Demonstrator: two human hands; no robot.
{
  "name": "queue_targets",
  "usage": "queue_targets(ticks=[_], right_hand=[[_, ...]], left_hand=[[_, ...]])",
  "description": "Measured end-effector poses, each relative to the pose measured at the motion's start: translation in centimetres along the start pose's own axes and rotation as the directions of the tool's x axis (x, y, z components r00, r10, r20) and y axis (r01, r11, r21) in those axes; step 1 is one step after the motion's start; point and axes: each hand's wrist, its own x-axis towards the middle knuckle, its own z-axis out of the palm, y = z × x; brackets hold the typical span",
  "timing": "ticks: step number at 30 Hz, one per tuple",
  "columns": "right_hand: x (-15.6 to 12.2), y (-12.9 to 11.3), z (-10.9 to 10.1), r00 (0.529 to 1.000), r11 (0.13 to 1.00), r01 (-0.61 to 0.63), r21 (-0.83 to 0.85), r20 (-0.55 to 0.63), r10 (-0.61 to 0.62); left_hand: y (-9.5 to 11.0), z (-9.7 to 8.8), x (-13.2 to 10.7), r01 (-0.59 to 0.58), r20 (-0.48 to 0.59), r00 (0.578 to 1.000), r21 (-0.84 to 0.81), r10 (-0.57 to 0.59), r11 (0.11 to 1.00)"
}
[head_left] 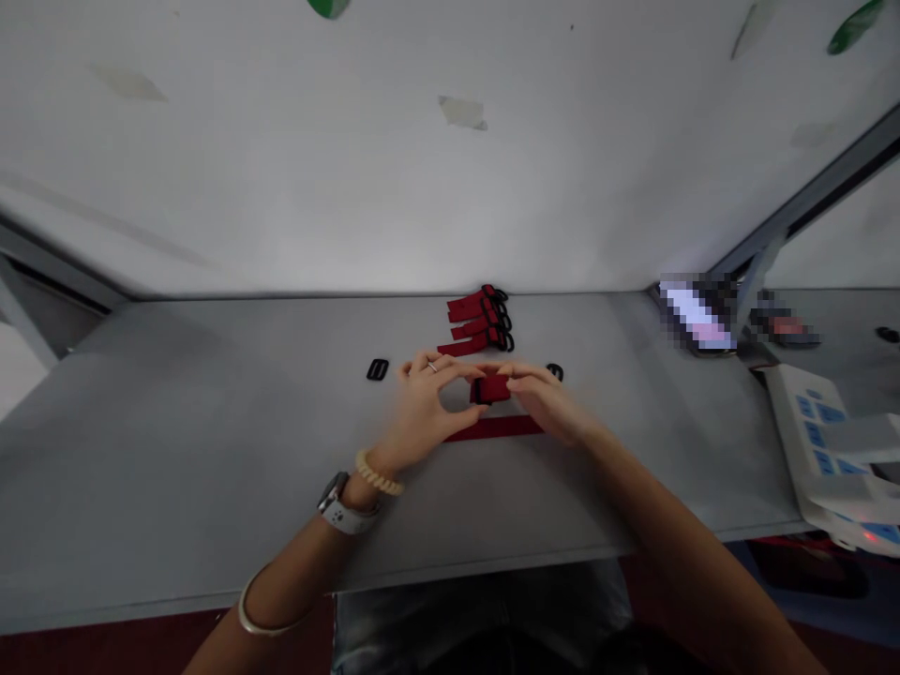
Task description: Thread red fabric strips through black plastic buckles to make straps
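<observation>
A short red webbing strap with a black buckle on it is between my two hands. My left hand curves round its left end, thumb and forefinger closed at the buckle. From the other side, the fingers of my right hand pinch the red webbing. Just below lies a flat length of red webbing on the table, its right end partly behind my right hand. A loose black slide buckle rests left of my left hand. A black ring shows behind my right hand.
Several red straps with black rings lie overlapped near the wall on the grey table. At right are a phone-like blurred object and a white machine with blue buttons. Metal frame posts stand at both sides.
</observation>
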Motion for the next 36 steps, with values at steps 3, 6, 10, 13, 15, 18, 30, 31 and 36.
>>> queue_targets(ticks=[3, 6, 10, 13, 15, 18, 30, 31, 36], right_hand=[[-0.1, -0.3, -0.1, 0.997, 0.98, -0.013, 0.198, 0.077, -0.002], [-0.2, -0.3, -0.1, 0.997, 0.982, 0.019, 0.186, 0.076, -0.033], [-0.2, 0.2, -0.2, 0.999, 0.999, 0.031, 0.007, 0.026, -0.031], [-0.1, 0.5, -0.3, 0.995, 0.993, 0.072, -0.098, 0.068, -0.066], [-0.1, 0.6, -0.4, 0.995, 0.974, 0.076, -0.214, 0.082, -0.06], [0.1, 1.1, -0.3, 0.999, 0.929, 0.028, -0.368, -0.003, -0.031], [-0.1, 1.1, -0.1, 0.993, 0.859, -0.012, -0.511, -0.108, -0.051], [-0.1, 1.1, -0.1, 0.992, 0.829, -0.012, -0.559, -0.11, -0.06], [0.0, 1.1, -0.8, 0.974, 0.668, 0.057, -0.742, -0.105, -0.199]], left_hand=[[-0.2, -0.2, 0.1, 0.043, 0.056, 0.998, -0.188, -0.033, 0.981], [-0.4, 0.3, 0.0, 0.067, 0.104, 0.994, -0.241, -0.043, 0.968], [-0.5, 1.1, -0.2, 0.084, 0.117, 0.991, -0.238, -0.057, 0.968], [-0.6, 1.2, -0.2, 0.112, 0.094, 0.992, -0.361, -0.084, 0.926], [-0.8, 1.1, -0.1, 0.155, 0.071, 0.988, -0.453, -0.138, 0.878], [-1.4, 0.9, 0.2, 0.195, 0.029, 0.977, -0.516, -0.211, 0.834], [-2.0, 1.2, 0.5, 0.181, -0.02, 0.972, -0.581, -0.236, 0.793], [-2.0, 1.1, 0.5, 0.178, -0.023, 0.972, -0.579, -0.234, 0.795], [-2.9, 0.3, 0.8, 0.166, -0.12, 0.951, -0.575, -0.283, 0.801]])
